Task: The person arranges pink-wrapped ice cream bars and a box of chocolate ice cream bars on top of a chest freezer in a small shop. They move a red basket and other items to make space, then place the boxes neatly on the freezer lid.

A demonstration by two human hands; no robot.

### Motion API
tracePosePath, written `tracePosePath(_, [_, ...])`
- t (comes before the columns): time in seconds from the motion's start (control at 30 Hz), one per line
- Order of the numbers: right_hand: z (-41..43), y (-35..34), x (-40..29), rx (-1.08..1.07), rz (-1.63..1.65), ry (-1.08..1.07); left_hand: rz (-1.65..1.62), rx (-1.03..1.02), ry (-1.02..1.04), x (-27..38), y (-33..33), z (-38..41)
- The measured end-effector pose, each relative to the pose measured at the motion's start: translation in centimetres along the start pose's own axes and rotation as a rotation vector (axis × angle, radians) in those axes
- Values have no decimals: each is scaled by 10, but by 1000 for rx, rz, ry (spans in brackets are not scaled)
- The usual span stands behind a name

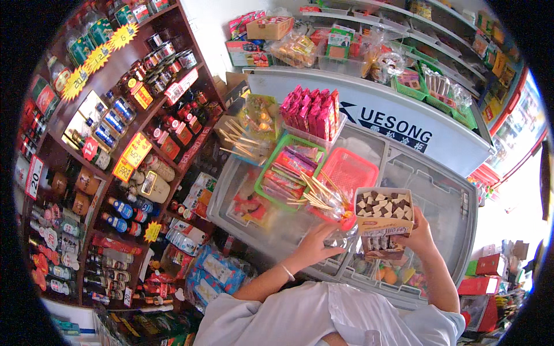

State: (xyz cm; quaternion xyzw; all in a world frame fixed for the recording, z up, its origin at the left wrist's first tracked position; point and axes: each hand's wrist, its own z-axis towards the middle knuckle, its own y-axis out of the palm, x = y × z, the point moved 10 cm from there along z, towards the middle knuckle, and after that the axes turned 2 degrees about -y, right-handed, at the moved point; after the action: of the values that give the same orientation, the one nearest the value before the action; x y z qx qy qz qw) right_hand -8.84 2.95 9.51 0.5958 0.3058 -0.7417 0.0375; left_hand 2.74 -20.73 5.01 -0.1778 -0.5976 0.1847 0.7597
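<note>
My right hand [419,235] grips the side of an open cardboard box [384,220] packed with small brown and cream pieces, held over the glass lid of a chest freezer [433,186]. My left hand [318,246] has its fingers spread beside the near end of a red plastic basket [357,166]; whether it holds the clear wrapping there, I cannot tell. Wooden sticks with wrapped ends [322,194] lie across that basket's left edge. Left of it, a green basket [259,181] holds colourful packets. Behind stands a clear tub of pink-wrapped packets [311,112].
Another bundle of wooden sticks [238,138] lies at the freezer's left end. Dark wooden shelves [160,116] with bottles and jars rise on the left. A second, white freezer [368,104] bearing snacks and baskets stands behind. Red boxes [480,283] are stacked at the right.
</note>
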Motion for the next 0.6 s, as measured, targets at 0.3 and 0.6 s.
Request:
tracePosePath(0.3, [7, 52, -52, -145, 359, 47, -580, -60, -172, 3, 29, 8])
tracePosePath(0.6, [9, 73, -50, -286, 337, 84, -455, 144, -180, -7, 11, -6])
